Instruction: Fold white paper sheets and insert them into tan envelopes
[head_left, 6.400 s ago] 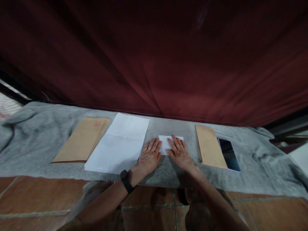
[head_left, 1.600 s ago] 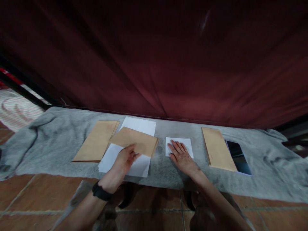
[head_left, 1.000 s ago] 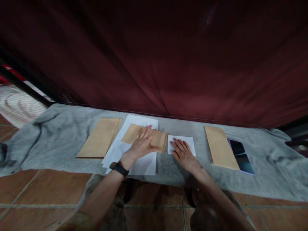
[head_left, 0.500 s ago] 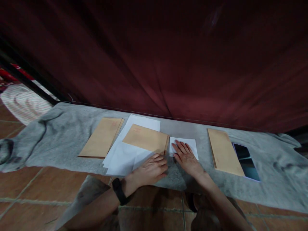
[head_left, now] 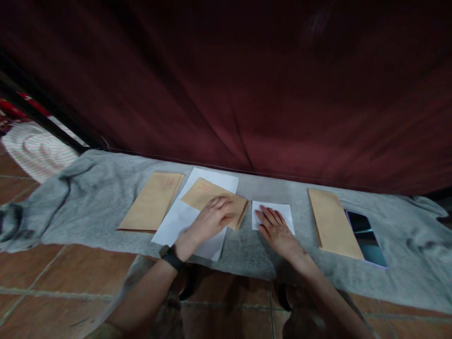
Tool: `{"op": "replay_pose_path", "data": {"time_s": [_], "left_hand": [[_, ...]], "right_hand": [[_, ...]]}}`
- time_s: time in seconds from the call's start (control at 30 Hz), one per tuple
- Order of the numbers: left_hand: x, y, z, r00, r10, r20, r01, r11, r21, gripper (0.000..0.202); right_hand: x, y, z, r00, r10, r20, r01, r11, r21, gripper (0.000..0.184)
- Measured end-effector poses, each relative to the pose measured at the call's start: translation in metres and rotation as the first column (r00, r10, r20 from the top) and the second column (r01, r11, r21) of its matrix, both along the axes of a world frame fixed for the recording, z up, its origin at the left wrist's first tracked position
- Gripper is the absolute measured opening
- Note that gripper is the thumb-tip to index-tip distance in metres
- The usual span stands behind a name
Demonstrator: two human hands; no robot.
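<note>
My right hand [head_left: 274,227] lies flat with its fingers spread on a small folded white paper [head_left: 287,217]. To the left of it, my left hand [head_left: 213,217] is over a small stack of brown envelopes [head_left: 197,192], a dark watch [head_left: 170,257] on its wrist. Motion blurs its fingers, and I cannot tell whether they touch the top envelope. Under that stack are white paper sheets [head_left: 183,222], partly covered by the envelopes and my left hand.
All of this rests on a grey cloth [head_left: 106,188] over a tiled floor [head_left: 84,273]. More brown envelopes [head_left: 150,202] lie at the left. Another envelope stack [head_left: 334,223] lies at the right, beside a phone [head_left: 369,240]. A dark red curtain [head_left: 226,94] hangs behind.
My left hand has moved up and left, from the cloth below the middle envelopes to over them. The white sheets beneath look more neatly aligned. My right hand still rests on the folded paper.
</note>
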State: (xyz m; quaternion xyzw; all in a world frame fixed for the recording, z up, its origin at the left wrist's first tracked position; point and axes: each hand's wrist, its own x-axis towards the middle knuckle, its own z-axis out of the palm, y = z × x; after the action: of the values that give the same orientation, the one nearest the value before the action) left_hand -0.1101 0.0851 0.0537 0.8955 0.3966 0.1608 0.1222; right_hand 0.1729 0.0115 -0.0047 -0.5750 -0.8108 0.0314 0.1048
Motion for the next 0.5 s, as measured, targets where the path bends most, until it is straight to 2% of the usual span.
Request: {"op": "replay_pose_path", "data": {"time_s": [0.07, 0.17, 0.33, 0.5], "left_hand": [[-0.004, 0.019, -0.006, 0.998, 0.032, -0.054, -0.032, 0.999, -0.005, 0.062], [-0.004, 0.038, -0.01, 0.986, 0.025, -0.167, -0.041, 0.995, -0.091, 0.081], [0.006, 0.052, -0.007, 0.962, -0.022, -0.274, -0.054, 0.962, -0.267, 0.092], [0.011, 0.065, 0.0, 0.954, 0.004, -0.3, -0.085, 0.963, -0.257, 0.093]], "right_hand": [[-0.002, 0.0, 0.002, 1.0, -0.009, 0.0, 0.009, 1.0, -0.002, 0.05], [-0.004, 0.0, 0.006, 1.0, -0.02, 0.006, 0.02, 1.0, -0.011, 0.049], [-0.006, -0.001, 0.007, 0.999, -0.033, -0.007, 0.033, 0.999, -0.017, 0.05], [-0.007, 0.0, 0.005, 0.999, -0.031, -0.024, 0.031, 1.0, 0.006, 0.048]]}}
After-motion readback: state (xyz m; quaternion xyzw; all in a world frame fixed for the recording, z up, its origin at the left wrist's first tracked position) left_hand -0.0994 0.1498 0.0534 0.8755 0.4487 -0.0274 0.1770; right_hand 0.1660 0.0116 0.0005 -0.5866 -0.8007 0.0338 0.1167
